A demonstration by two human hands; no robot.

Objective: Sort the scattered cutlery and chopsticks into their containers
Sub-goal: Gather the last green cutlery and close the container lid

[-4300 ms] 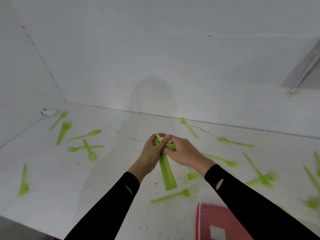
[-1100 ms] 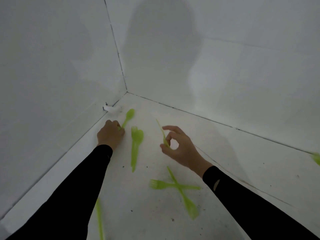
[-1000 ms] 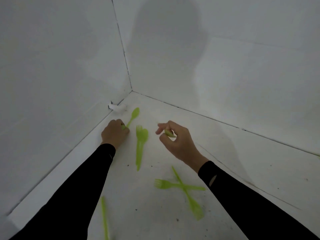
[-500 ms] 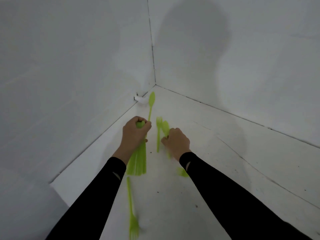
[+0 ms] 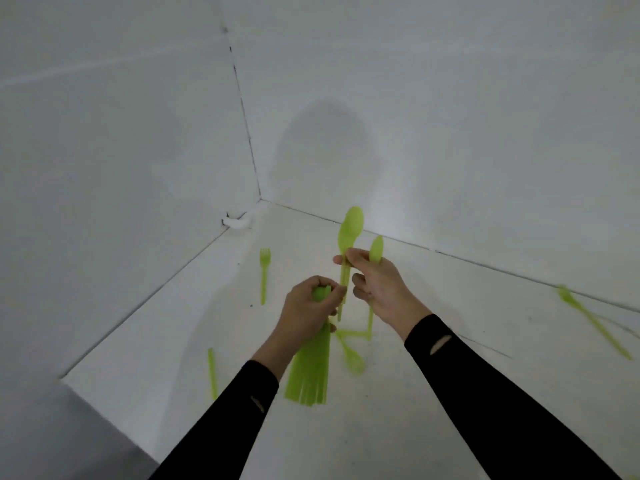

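Black sleeves [image 5: 485, 393]: both of your forearms come up from the bottom edge, covered to the wrists.
Worktop [image 5: 346, 441]: white with a few dark specks. Its near-left edge gives way to a grey area.
Bundle [image 5: 308, 375]: green plastic cutlery handles fan down and towards you out of your left fist, above the worktop.
Left hand [image 5: 306, 315]: your fingers curl tightly round the top of the bundle, and a green tip shows between thumb and fingers.
Loose piece [image 5: 212, 372]: green, flat on the worktop to the left of your left forearm. It is too blurred to tell its kind.
Lying spoon [image 5: 354, 356]: green, on the worktop under your hands, with another green piece across it. Both are blurred and partly hidden.
Right hand [image 5: 381, 289]: just beside the left hand and a little further out. Thumb and fingers pinch two green spoons by their handles.
Large spoon [image 5: 350, 226]: its bowl stands up above your right hand, and its handle runs down between your hands.
Smaller spoon [image 5: 376, 249]: its bowl stands up too, just right of the large one.
Fork [image 5: 265, 271]: green, flat on the worktop further left, tines towards the corner, well apart from both hands.
Far piece [image 5: 595, 323]: green and blurred, near the right-hand wall.
White clip [image 5: 237, 221]: at the foot of the left wall, near the corner.
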